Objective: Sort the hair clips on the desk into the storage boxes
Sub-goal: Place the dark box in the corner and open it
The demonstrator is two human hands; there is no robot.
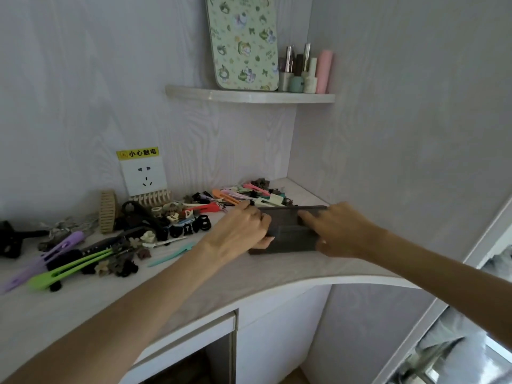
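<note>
— Pale desk (194, 275), corner nook. How far along are we?

— Barely started, I judge. My left hand (241, 228) and right hand (340, 231) both grip the dark storage box (288, 234) at the desk's right end — hair clips (171, 217) lie strewn leftward, unsorted.
</note>
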